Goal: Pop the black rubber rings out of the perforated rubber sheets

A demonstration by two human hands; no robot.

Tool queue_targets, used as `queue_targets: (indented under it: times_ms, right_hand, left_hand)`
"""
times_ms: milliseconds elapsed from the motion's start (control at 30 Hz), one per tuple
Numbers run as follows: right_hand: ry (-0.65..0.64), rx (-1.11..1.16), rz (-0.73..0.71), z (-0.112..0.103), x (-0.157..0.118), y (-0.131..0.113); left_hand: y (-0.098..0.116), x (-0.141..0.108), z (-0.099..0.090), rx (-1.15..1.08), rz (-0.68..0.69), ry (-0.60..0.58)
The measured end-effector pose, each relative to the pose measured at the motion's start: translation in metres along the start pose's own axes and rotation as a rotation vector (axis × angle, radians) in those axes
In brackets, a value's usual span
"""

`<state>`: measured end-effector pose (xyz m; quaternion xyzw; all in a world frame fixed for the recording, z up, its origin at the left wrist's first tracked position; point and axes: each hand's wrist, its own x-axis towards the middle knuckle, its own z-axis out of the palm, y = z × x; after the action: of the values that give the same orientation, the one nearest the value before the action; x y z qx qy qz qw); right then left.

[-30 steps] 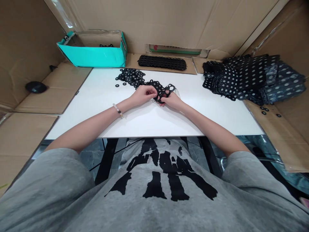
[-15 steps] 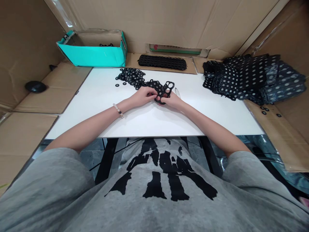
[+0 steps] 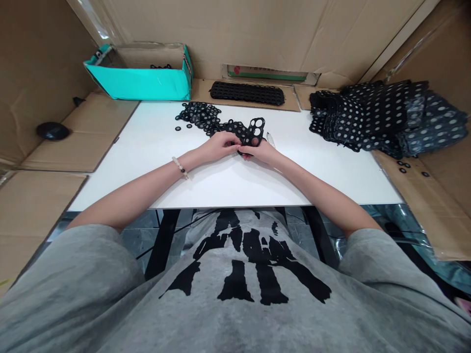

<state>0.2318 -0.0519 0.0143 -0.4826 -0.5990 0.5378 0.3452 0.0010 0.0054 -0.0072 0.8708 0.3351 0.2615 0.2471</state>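
Note:
My left hand point(image 3: 221, 147) and my right hand point(image 3: 262, 152) meet at the middle of the white table point(image 3: 121, 147). Both pinch a black perforated rubber strip point(image 3: 256, 131) with round holes, which rises above my fingers. Its far end runs back towards a heap of small black rubber rings point(image 3: 198, 115). Part of the strip is hidden by my fingers. A narrow translucent sliver point(image 3: 271, 139) lies just beyond my right hand.
A turquoise cardboard box point(image 3: 147, 86) holds some black pieces at the back left. A black perforated sheet point(image 3: 247, 93) lies on cardboard behind the table. A pile of dotted black sheets point(image 3: 382, 117) sits at the right. Cardboard lines the surroundings.
The holed end of the black strip has lifted and turned more upright between my fingers. My hands have shifted only slightly.

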Motion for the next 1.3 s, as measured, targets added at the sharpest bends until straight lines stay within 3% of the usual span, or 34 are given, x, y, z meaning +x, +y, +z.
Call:
queue_targets:
  times_ms: [467,667,1300]
  right_hand:
    - [0.007,0.029,0.024,0.001,-0.002,-0.005]
    - [-0.018,-0.145,-0.044,-0.003,-0.004,-0.005]
    - [-0.002,-0.044,0.028,-0.003,-0.01,-0.012]
  left_hand:
    - [-0.005,0.001,-0.001,0.027,0.039,-0.022]
    - [-0.004,0.001,-0.001,0.034,0.05,-0.029]
    - [0.003,-0.001,-0.004,0.002,0.03,-0.039]
